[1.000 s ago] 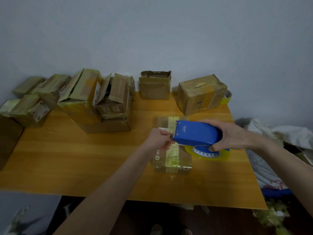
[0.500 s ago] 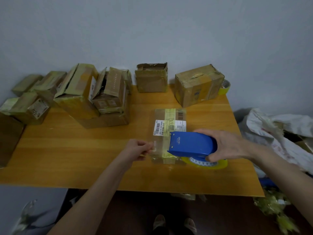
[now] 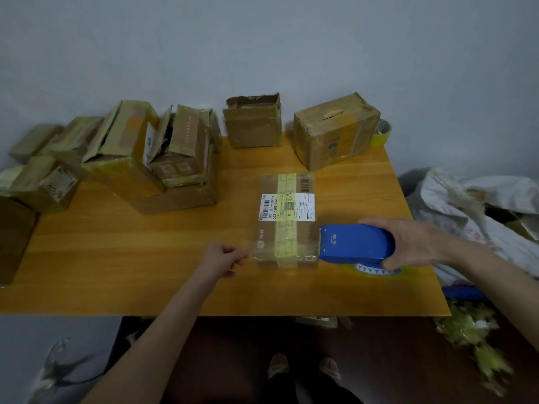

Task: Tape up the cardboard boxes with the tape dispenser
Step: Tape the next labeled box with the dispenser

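A flat cardboard box (image 3: 287, 220) with a white shipping label and a yellowish tape strip down its middle lies on the wooden table (image 3: 145, 258). My right hand (image 3: 408, 243) grips the blue tape dispenser (image 3: 355, 243) at the box's near right corner. A stretch of clear tape (image 3: 280, 249) runs from the dispenser leftward across the box's near end. My left hand (image 3: 224, 258) pinches the free end of that tape just left of the box.
Several taped and open cardboard boxes (image 3: 175, 158) stand along the table's back and left, two more (image 3: 335, 132) at the back right with a tape roll (image 3: 382, 132) behind. White bags (image 3: 472, 205) and tape scraps (image 3: 472, 330) lie off the right edge. My feet show below.
The dispenser has moved right, off the box's top to its right corner, drawing clear tape across the near end. My left hand stays left of the box, pinching the tape end.
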`<state>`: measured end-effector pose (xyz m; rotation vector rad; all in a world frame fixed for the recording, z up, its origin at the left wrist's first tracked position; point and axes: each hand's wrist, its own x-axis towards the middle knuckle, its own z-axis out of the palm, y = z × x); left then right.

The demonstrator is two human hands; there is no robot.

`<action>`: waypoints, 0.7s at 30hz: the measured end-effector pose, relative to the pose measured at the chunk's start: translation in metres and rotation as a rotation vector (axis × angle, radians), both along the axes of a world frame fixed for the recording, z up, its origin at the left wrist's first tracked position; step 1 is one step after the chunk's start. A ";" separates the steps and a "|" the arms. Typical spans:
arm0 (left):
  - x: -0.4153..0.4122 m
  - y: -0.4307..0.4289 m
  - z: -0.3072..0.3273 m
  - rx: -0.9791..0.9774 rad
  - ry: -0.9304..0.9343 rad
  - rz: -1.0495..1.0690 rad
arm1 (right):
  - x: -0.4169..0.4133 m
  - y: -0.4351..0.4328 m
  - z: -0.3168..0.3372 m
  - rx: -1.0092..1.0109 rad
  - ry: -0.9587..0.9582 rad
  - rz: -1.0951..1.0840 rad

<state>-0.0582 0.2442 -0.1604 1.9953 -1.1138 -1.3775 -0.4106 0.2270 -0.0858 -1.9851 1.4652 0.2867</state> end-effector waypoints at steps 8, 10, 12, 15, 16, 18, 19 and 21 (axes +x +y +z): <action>-0.002 -0.004 -0.018 0.028 -0.022 -0.007 | 0.002 -0.004 -0.020 0.029 0.049 0.002; -0.003 -0.004 -0.021 0.039 -0.024 -0.014 | 0.005 -0.005 -0.026 0.022 0.085 0.016; -0.004 -0.006 -0.025 0.039 -0.033 -0.012 | 0.009 -0.007 -0.029 0.011 0.106 0.024; -0.005 -0.015 -0.027 0.014 -0.028 0.046 | 0.016 -0.019 -0.034 -0.047 0.113 0.008; -0.005 -0.021 -0.026 0.002 -0.024 0.059 | 0.017 -0.025 -0.035 -0.066 0.111 -0.009; -0.005 -0.033 -0.025 -0.009 -0.015 0.057 | 0.020 -0.037 -0.037 -0.085 0.106 -0.029; -0.004 -0.037 -0.024 0.001 -0.005 0.049 | 0.021 -0.043 -0.037 -0.079 0.109 -0.033; 0.000 -0.041 -0.024 0.044 0.026 0.032 | 0.022 -0.049 -0.037 -0.055 0.116 -0.031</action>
